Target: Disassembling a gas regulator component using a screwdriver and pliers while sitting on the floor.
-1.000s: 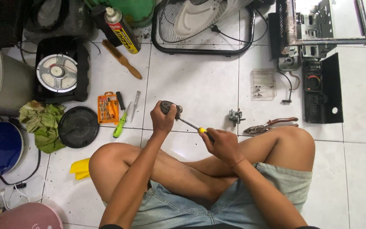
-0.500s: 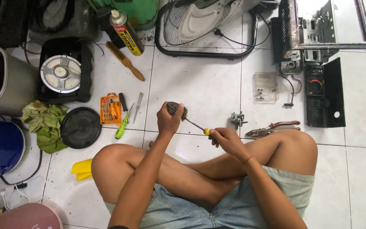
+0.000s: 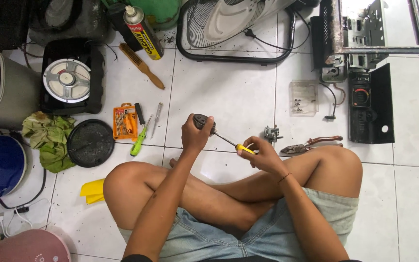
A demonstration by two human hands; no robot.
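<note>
White floor tiles (image 3: pixel 238 92) fill the room, and a person sits on them with legs crossed. Both arms reach forward over the knees.

The left hand (image 3: pixel 196 136) is curled tight around a small dark part (image 3: pixel 202 120), held just above the floor in front of the left knee. The fingers wrap over most of the part, so its shape is hard to tell. The right hand (image 3: pixel 262 154) is closed around a screwdriver (image 3: pixel 233 144) with a yellow handle. Its thin metal shaft points up and left, and its tip meets the dark part. The hand hides most of the handle.

Just beyond the right hand lies a little metal piece (image 3: pixel 271 133), and pliers (image 3: pixel 311 144) with red handles lie to the right of it, touching the right knee. A clear box (image 3: pixel 303 97) sits farther away; the tiny bits in it are too small to make out.

On the left are a green screwdriver (image 3: pixel 139 140), an orange bit set (image 3: pixel 124 121), a round black grille (image 3: pixel 90 143), a green rag (image 3: pixel 49 140) and a speaker (image 3: pixel 67 80). At the far edge, a spray can (image 3: pixel 143 31), a fan (image 3: pixel 233 26) and a metal frame (image 3: pixel 374 29) are cut off by the top of the view.
</note>
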